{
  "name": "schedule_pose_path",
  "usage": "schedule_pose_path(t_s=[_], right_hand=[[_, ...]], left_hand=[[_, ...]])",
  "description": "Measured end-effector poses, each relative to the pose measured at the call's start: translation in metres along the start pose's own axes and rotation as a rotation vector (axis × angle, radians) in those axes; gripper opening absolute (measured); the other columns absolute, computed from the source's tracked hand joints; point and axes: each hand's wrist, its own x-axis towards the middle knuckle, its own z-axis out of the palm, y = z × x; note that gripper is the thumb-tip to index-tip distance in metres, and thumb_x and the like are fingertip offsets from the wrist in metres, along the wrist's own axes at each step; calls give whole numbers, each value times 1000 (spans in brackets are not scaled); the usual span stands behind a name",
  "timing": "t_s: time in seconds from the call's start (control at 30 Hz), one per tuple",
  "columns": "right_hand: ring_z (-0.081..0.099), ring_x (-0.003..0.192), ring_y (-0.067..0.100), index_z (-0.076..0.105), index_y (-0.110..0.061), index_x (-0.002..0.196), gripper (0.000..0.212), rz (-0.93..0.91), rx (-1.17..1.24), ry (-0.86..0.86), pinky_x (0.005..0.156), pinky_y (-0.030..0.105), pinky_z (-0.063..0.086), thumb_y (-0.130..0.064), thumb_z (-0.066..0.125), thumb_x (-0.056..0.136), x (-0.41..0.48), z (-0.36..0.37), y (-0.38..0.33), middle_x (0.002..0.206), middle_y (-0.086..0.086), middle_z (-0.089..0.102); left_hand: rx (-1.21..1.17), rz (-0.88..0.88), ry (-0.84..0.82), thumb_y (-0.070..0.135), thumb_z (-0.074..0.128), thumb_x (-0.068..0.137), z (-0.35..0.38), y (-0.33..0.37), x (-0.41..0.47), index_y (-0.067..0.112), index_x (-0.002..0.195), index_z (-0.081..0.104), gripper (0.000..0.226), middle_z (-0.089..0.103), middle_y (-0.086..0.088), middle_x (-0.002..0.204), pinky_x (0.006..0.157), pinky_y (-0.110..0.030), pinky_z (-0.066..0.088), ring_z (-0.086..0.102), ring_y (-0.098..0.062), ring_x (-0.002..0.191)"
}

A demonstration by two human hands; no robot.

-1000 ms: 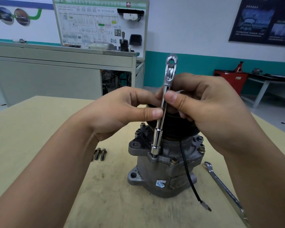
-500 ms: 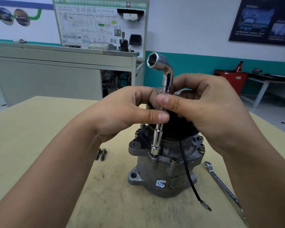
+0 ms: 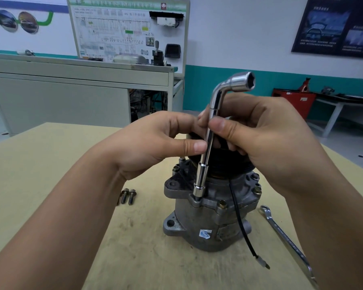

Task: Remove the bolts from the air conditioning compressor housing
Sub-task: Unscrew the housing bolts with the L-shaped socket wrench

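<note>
A vehicle training workshop: wiring-diagram board (image 3: 126, 32), metal workbench (image 3: 78, 78), spanner (image 3: 287, 241) on table (image 3: 50, 164).

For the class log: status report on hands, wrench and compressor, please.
Left hand and right hand both pinching chrome L-shaped socket wrench. Socket seated on bolt of grey metal compressor housing. Two loose bolts on table. Nothing obstructing.

The compressor (image 3: 210, 216) is dull grey metal with a black pulley (image 3: 224, 162) on top, a small blue-and-white sticker (image 3: 205, 234) low on its front and a black wire (image 3: 239, 218) down its side. The wrench (image 3: 210, 143) is shiny chrome; the table (image 3: 50, 164) under the compressor is pale yellow-tan, scuffed dark.
</note>
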Motion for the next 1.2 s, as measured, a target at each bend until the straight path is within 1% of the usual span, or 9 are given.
schedule_pose_path(t_s=[0.17, 0.23, 0.33, 0.5, 0.6, 0.7, 0.93, 1.1, 1.2], right_hand=[[49, 50, 1, 72, -19, 86, 7, 3, 17, -9, 49, 8, 36, -22, 66, 85, 0, 0, 0, 69, 1, 65], [53, 51, -2, 72, -22, 82, 24, 11, 66, 29, 48, 7, 37, -42, 70, 70, -1, 0, -1, 63, -9, 64], [49, 46, 0, 70, -24, 72, 38, 49, 77, 99, 44, 12, 37, -55, 68, 50, -1, 1, 1, 57, -5, 60], [48, 43, 0, 68, -21, 75, 19, 49, 58, 96, 43, 9, 35, -38, 73, 68, 0, 3, 1, 50, -9, 56], [47, 46, 0, 70, -19, 83, 5, 33, 38, 78, 47, 11, 36, -23, 70, 80, 1, 2, 1, 54, -7, 57], [47, 48, 0, 71, -16, 84, 5, 14, 34, 52, 51, 13, 39, -16, 65, 84, 1, 2, 0, 62, 2, 59], [47, 51, 2, 72, -11, 93, 13, -7, 23, -6, 54, 13, 38, -9, 59, 89, 1, 1, 0, 79, 10, 64], [47, 45, 1, 71, -22, 80, 26, 45, 130, 74, 45, 13, 36, -44, 69, 65, 0, 3, 2, 55, -2, 56], [47, 42, 1, 67, -22, 70, 31, 47, 169, 114, 43, 14, 38, -48, 70, 53, 0, 5, 2, 50, -4, 57]], left_hand=[[-8, 10, 3, 11, 63, 75, 0, 0, 1, -11, 106, 60, 39, 60, -25, 116, 104, -50, 38, 52, -39, 116], [-10, 0, 0, 11, 65, 72, 0, 1, 1, -20, 111, 53, 51, 55, -31, 122, 105, -54, 36, 49, -42, 118], [-2, -3, 3, 11, 67, 70, 0, 2, 1, -22, 112, 50, 56, 56, -28, 124, 105, -53, 37, 50, -40, 120], [-22, -10, 23, 13, 67, 72, 0, 1, 1, -15, 108, 58, 47, 63, -23, 117, 104, -50, 39, 53, -39, 115], [-51, -10, -6, 16, 65, 75, 0, 3, -1, 8, 98, 73, 26, 71, -3, 106, 100, -32, 46, 62, -20, 109], [-104, -9, -7, 19, 65, 74, 1, 3, -1, 15, 93, 76, 23, 73, -1, 100, 96, -26, 48, 64, -15, 104], [-70, -6, 1, 16, 59, 78, 2, 2, -1, 3, 101, 68, 28, 71, -4, 104, 106, -38, 42, 61, -23, 111], [-36, 1, 39, 19, 64, 74, 2, 4, 0, -14, 105, 59, 46, 62, -28, 111, 106, -54, 36, 55, -41, 112], [-11, 3, 34, 19, 66, 72, 3, 5, 0, -19, 109, 54, 54, 57, -33, 116, 105, -57, 35, 51, -44, 114]])
